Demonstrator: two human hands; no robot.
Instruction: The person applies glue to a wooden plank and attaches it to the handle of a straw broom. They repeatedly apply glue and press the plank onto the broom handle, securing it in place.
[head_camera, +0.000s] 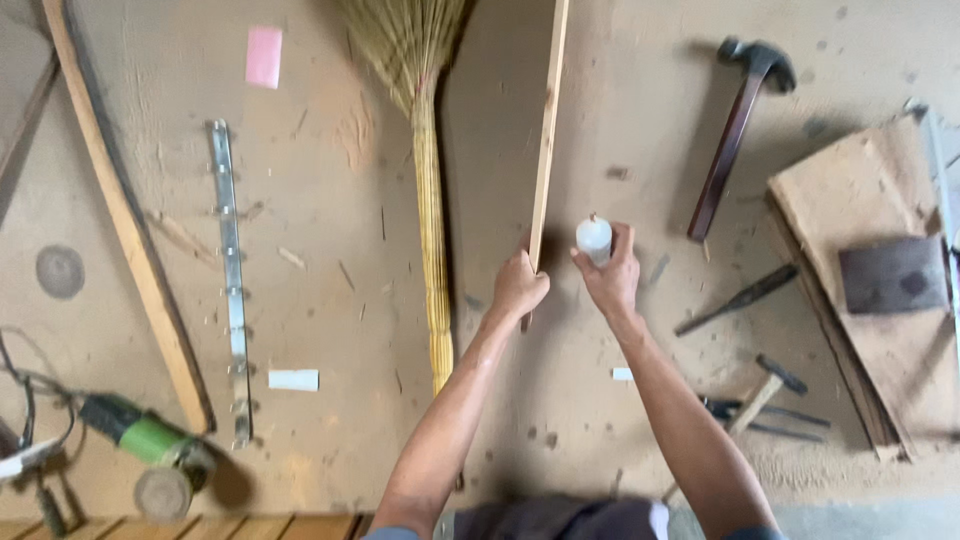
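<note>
Dusty tan floor (330, 250) covered in sawdust, workshop setting, seen straight down; plank edge along the bottom left. Left hand (518, 287) clenched around the lower end of one thin wooden strip (547, 130), which runs up and out of the top edge. Right hand (612, 280) grasps one small white bottle (593, 239), nozzle up, just beside the strip; contents can't be told. One straw broom (425, 170) lies just left of the strip, head toward the top. One perforated metal bar (230, 280) further left, one long curved wood plank (125, 220) beyond it. One pink slip (264, 56) near the top, two small white slips: one (293, 380) by the metal bar, one (622, 374) beside the right forearm. One green angle grinder (150, 445) with cable at bottom left. Two hammers: a big one (735, 130) top right, a smaller one (768, 385) lower right. One chisel (740, 298) between them, dark pliers-like tool (770, 415) near the small hammer. Stacked boards (850, 200) at right edge with one dark square piece (893, 275) on top.
</note>
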